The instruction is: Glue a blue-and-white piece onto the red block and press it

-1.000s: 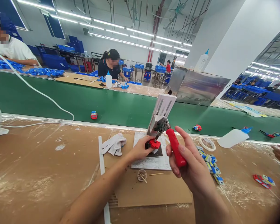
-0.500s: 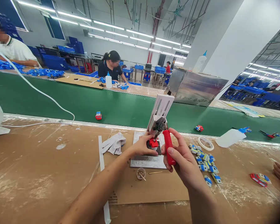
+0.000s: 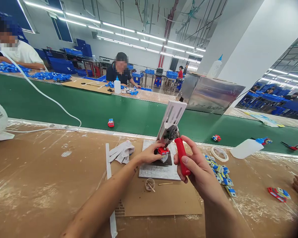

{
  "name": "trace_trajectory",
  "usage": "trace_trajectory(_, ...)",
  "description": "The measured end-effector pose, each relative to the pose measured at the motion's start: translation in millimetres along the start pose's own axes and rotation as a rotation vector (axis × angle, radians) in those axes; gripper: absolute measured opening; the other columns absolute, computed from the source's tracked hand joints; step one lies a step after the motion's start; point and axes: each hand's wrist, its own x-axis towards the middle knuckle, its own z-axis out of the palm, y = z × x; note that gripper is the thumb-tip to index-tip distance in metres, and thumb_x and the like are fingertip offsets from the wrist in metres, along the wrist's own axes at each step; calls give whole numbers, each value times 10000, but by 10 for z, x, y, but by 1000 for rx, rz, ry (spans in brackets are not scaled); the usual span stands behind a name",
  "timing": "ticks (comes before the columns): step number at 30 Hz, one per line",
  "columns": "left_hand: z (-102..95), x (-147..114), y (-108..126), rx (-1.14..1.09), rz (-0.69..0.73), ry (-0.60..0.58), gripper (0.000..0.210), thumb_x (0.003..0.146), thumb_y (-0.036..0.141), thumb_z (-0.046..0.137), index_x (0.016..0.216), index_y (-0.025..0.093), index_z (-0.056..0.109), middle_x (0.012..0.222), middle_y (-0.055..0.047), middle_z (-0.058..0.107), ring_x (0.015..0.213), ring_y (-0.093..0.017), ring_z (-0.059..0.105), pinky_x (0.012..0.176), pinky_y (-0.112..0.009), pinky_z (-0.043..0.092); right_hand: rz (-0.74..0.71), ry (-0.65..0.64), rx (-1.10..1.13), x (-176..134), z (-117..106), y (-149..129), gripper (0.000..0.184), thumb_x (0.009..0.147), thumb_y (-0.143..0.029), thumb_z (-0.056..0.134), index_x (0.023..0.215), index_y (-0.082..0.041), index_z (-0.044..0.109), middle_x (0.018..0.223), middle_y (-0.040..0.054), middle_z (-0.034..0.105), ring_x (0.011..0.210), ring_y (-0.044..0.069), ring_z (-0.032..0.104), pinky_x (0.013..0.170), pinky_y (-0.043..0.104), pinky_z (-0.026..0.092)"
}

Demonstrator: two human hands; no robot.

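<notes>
Under the tip of a small hand press point(image 3: 172, 114) sits a red toy car part point(image 3: 163, 151), tilted, with a grey piece beneath it. My left hand point(image 3: 149, 154) is closed around its left side; some of the fingers are hidden behind it. My right hand point(image 3: 195, 165) wraps around the red lever handle point(image 3: 182, 157) of the press, index finger reaching over its top. The press stands on a metal base plate point(image 3: 159, 172) laid on a cardboard sheet point(image 3: 164, 205).
A small cup point(image 3: 150, 184) with sticks stands in front of the press, a white glove point(image 3: 121, 152) to its left. Right are several blue-and-yellow car parts point(image 3: 223, 177), a tape roll point(image 3: 220, 154) and a bottle point(image 3: 245, 148). Behind runs a green conveyor belt point(image 3: 94, 114) carrying toy cars.
The red part has turned and tilted in my left hand, showing more grey below it. My right hand and the lever have shifted slightly right. Toy cars on the belt have moved right.
</notes>
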Motion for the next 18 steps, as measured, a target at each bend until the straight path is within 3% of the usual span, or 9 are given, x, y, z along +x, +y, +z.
trace_trajectory(4, 38, -4, 26, 6, 2, 24, 462, 658, 85, 578, 1100, 143, 697, 1204, -99, 683, 1147, -254, 611, 1055, -375, 448, 2, -6, 12, 3, -3, 0, 633, 939, -443, 637, 1491, -400, 329, 907, 2, 613, 553, 77, 523, 497, 209, 407)
trace_trajectory(9, 79, -54, 24, 21, -64, 116, 557, 710, 185, 689, 1260, 121, 627, 1195, -116, 702, 1080, -257, 650, 991, -381, 495, 4, 14, 56, 13, 15, -42, 622, 923, -457, 652, 1473, -384, 371, 879, -2, 609, 522, 69, 509, 474, 199, 379)
trace_trajectory(12, 83, -63, 56, -1, -59, 126, 519, 744, 227, 703, 1249, 127, 635, 1190, -105, 708, 1074, -241, 662, 983, -364, 508, 9, 20, 78, 15, 27, -103, 623, 909, -490, 658, 1463, -376, 395, 853, -7, 591, 493, 67, 497, 450, 195, 346)
trace_trajectory(18, 89, -48, 61, -39, -56, 112, 532, 746, 146, 661, 1276, 125, 613, 1178, -109, 720, 1058, -229, 679, 966, -356, 526, 20, 39, 68, 18, 37, -160, 683, 893, -513, 675, 1486, -361, 374, 828, -7, 580, 481, 71, 493, 431, 197, 341)
